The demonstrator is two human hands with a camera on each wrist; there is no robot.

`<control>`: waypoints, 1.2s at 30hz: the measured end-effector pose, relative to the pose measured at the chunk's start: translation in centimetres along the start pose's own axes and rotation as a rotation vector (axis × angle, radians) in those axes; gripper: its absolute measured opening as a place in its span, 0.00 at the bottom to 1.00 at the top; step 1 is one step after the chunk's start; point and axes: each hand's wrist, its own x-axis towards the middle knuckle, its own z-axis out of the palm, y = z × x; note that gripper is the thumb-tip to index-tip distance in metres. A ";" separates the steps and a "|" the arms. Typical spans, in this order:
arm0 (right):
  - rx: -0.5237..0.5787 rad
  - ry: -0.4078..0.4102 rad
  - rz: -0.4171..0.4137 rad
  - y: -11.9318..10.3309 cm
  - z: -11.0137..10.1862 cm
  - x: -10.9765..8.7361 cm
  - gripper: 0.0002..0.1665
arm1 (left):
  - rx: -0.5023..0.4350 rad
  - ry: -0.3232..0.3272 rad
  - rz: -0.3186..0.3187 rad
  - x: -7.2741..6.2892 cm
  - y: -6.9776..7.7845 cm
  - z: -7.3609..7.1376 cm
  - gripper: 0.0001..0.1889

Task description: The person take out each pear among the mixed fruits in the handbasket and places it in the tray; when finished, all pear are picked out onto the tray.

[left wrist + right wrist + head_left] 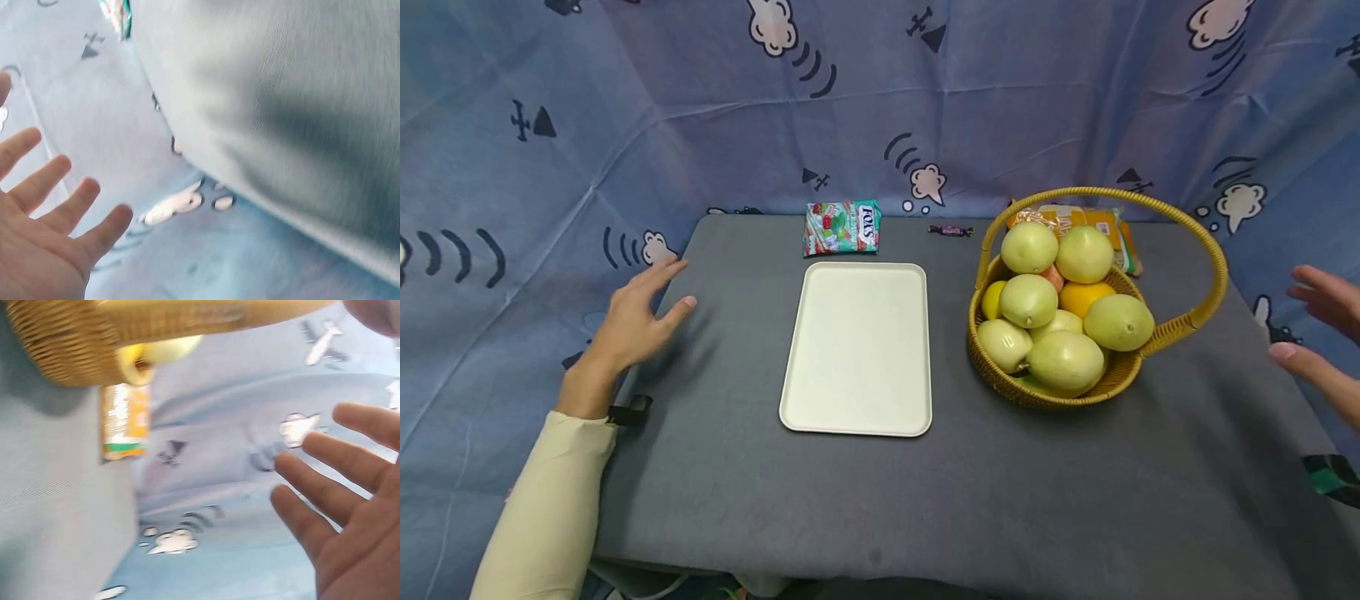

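Over the table's left edge my left hand (634, 317) hovers with its fingers extended, holding nothing; the left wrist view shows its spread fingers (75, 209). Past the right edge of the table, my right hand (1330, 342) is partly cut off by the frame, and its palm and straight fingers (337, 469) hold nothing in the right wrist view. A white rectangular tray (857, 350) lies mid-table. To its right stands a yellow woven basket (1007, 387) with a tall handle, heaped with pale green round fruits (1028, 300) and an orange fruit (1084, 297). Neither hand touches anything.
Behind the tray lies a teal FOX'S candy bag (841, 227), with a small purple wrapped candy (951, 231) to its right. An orange packet (1067, 218) sits behind the basket, partly hidden. Patterned blue cloth (700, 67) hangs around the grey table (715, 483).
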 end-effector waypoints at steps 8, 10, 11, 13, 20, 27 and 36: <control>0.004 -0.056 -0.176 -1.0 -1.5 -0.1 0.46 | -0.140 0.054 -0.017 0.5 0.9 -0.8 0.30; -0.034 -0.082 -0.195 -3.3 -1.4 -0.1 0.43 | -0.153 0.024 -0.020 1.0 1.3 -0.4 0.30; -0.054 -0.098 -0.203 -4.4 -1.4 0.0 0.43 | -0.163 0.010 -0.018 1.3 1.4 0.0 0.30; -0.068 -0.132 -0.208 -6.4 -1.0 0.2 0.41 | -0.182 -0.014 -0.015 2.0 1.7 0.8 0.29; -0.130 -0.225 -0.311 -9.6 1.2 1.4 0.51 | -0.214 -0.108 -0.001 4.5 2.9 4.0 0.27; -0.077 -0.338 -0.441 -10.3 4.0 2.8 0.50 | -0.178 -0.241 -0.053 6.7 4.3 7.2 0.27; -0.156 -0.443 -0.517 -10.4 6.7 3.4 0.45 | -0.122 -0.374 -0.061 8.3 5.2 10.3 0.29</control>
